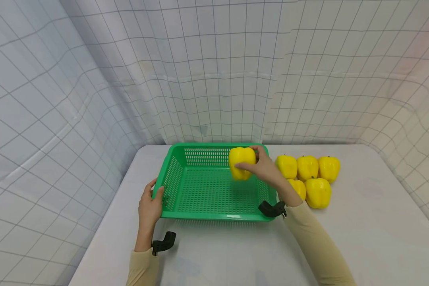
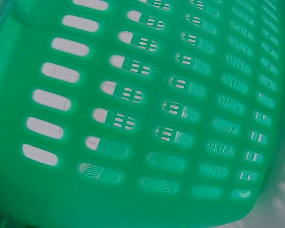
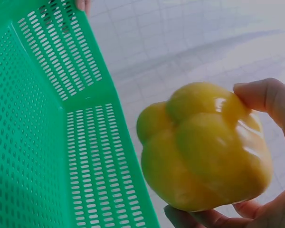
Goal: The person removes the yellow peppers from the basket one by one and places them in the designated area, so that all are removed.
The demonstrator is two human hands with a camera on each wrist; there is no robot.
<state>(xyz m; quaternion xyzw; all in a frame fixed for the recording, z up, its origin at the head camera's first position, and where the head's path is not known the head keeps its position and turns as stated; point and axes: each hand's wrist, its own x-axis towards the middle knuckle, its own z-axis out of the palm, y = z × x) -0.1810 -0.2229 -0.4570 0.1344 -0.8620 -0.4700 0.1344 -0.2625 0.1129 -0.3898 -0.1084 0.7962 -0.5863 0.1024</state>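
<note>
A yellow bell pepper [image 1: 241,163] is held by my right hand [image 1: 262,166] over the right part of a green plastic basket [image 1: 214,216]. In the right wrist view, thumb and fingers grip the pepper [image 3: 204,147] from opposite sides, its lobed end facing the camera. My left hand [image 1: 151,204] grips the basket's left rim, thumb on the inner side and fingers outside. The basket's slotted floor shows bare in the head view. Slotted basket wall [image 2: 147,114] fills the left wrist view, and the left hand's grip is hidden there.
Several yellow bell peppers [image 1: 318,192] sit close together in two rows on the white table [image 1: 371,222], right of the basket. A white gridded curtain [image 1: 221,79] hangs behind the table and along both sides.
</note>
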